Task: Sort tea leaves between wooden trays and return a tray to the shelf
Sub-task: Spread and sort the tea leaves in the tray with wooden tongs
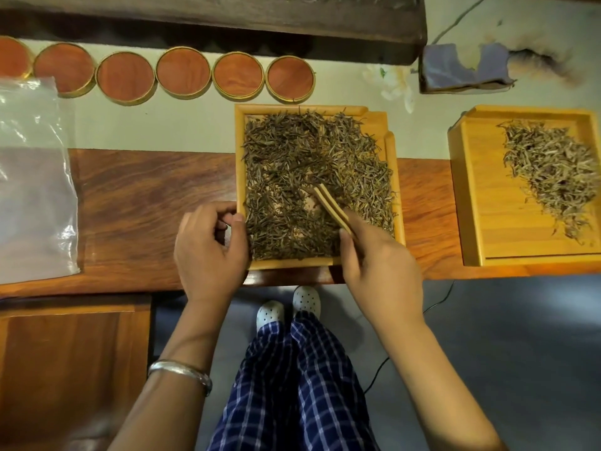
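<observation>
You are in the middle of the sorting, by the look of it, not near its end. The near tray (pixel 320 187) sits at the front edge of the tabletop (pixel 146 190), right in front of you, and dark tea leaves (pixel 292 164) cover almost all of its floor. Your right hand (pixel 374 255) is closed around a pair of wooden tongs (pixel 330 203), whose tips rest among the leaves near the tray's middle, pressed nearly together; whether they pinch a leaf is too fine to tell. Your left hand (pixel 208 245) is curled loosely at the tray's left rim, fingertips touching the wood; I cannot tell whether it grips the rim.

The second tray (pixel 481 190) stands well apart toward the right end of the tabletop, also at the front edge. It carries a paler heap of leaves (pixel 553 170) along its right side, with its left half bare. So some picking is done, and much remains in the near tray.

Both trays are on the tabletop, so returning one to the shelf is not yet done. No shelf can be clearly made out.
</observation>
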{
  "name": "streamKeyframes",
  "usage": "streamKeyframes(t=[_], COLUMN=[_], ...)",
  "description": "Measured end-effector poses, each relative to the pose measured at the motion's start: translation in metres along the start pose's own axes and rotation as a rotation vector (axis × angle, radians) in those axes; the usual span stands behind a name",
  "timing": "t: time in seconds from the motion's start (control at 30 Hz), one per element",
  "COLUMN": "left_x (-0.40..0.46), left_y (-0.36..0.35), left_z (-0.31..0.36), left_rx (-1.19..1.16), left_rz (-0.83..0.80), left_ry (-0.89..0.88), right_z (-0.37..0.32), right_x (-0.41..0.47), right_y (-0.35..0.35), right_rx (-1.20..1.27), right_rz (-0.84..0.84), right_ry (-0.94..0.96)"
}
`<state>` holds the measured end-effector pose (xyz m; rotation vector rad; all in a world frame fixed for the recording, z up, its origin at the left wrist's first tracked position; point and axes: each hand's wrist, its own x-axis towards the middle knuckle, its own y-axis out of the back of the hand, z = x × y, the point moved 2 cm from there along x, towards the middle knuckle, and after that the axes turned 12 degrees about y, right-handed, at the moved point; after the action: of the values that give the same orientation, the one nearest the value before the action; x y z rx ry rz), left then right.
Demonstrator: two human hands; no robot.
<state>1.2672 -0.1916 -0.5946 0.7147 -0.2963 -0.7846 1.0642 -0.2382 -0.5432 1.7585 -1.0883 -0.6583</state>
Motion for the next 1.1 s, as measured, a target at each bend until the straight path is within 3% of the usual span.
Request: streamKeyframes(t=[0.27, 0.53, 0.77, 1.1], left_x=[0.000, -0.001, 0.000, 0.001], left_y=[0.001, 0.002, 0.001, 0.000], left_z=[0.001, 0.002, 0.002, 0.001], left_rx=[0.004, 0.004, 0.002, 0.000], left_rz=[0.001, -0.004, 0.006, -0.005], left_ry=[-0.002, 0.000, 0.010, 0.006], right_z=[0.003, -0.049, -0.031, -0.023], right_x=[-0.001, -0.005, -0.003, 0.006], right_y=[0.005, -0.019, -0.021, -0.020], right_rx=[0.023, 0.114, 0.097, 0.128], right_rz=[0.041, -0.003, 0.095, 0.096], right_ry=[-0.020, 0.137, 0.051, 0.012])
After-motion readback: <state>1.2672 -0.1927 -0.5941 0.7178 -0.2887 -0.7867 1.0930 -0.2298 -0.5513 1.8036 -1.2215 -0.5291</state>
